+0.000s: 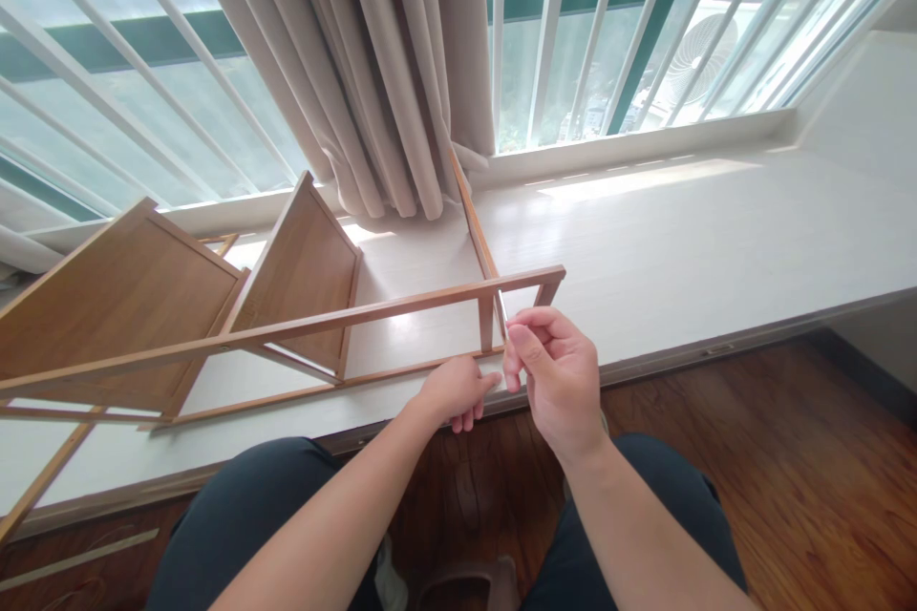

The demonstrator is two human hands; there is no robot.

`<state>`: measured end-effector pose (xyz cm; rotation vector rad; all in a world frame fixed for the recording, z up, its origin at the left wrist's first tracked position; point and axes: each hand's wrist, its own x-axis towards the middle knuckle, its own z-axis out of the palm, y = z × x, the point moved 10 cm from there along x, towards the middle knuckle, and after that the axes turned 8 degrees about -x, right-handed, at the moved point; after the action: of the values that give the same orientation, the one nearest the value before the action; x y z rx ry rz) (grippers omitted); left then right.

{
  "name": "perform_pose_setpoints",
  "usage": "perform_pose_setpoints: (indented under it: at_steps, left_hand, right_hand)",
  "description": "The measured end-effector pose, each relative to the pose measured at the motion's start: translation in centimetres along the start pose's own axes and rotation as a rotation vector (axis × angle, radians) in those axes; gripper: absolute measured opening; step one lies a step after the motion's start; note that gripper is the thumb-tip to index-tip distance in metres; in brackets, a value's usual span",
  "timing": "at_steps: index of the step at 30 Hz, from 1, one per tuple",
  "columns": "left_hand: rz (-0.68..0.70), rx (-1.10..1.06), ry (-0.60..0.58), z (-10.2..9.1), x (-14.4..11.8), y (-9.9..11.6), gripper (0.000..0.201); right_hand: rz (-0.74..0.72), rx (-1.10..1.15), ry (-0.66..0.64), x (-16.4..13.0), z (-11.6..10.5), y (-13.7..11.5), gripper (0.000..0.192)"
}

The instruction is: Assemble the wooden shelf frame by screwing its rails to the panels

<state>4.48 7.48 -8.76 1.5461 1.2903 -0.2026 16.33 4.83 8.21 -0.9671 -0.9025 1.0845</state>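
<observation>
A wooden shelf frame (387, 307) lies on its side along the white window sill, with two wooden panels, a left panel (121, 296) and a middle panel (301, 272), set across it. In my right hand (555, 372), thumb and fingers pinch a thin silver rod that looks like a hex key (502, 305). Its upper end reaches the long rail near the right-hand crosspiece (473, 220). My left hand (462, 389) is closed, fingers curled, at the sill's front edge by the lower rail (272, 399). Anything inside those fingers is hidden.
Beige curtains (387, 67) hang down to the sill behind the frame. White bars (551, 29) cover the windows. The white sill (702, 239) extends rightward. Below are my knees, a wooden floor (716, 458) and part of a stool (465, 578). A loose wooden strip (50, 477) slants at left.
</observation>
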Motion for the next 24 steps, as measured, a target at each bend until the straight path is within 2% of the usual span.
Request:
perform_pose_setpoints:
  at_steps: [12, 24]
  left_hand:
    - [-0.014, 0.000, -0.002, 0.0, 0.2, -0.4, 0.057]
    - [0.007, 0.002, -0.005, 0.3, 1.2, -0.9, 0.058]
  right_hand:
    - [0.118, 0.191, -0.022, 0.3, 0.1, 0.8, 0.027]
    - [0.011, 0.131, -0.032, -0.2, 0.6, 0.3, 0.013]
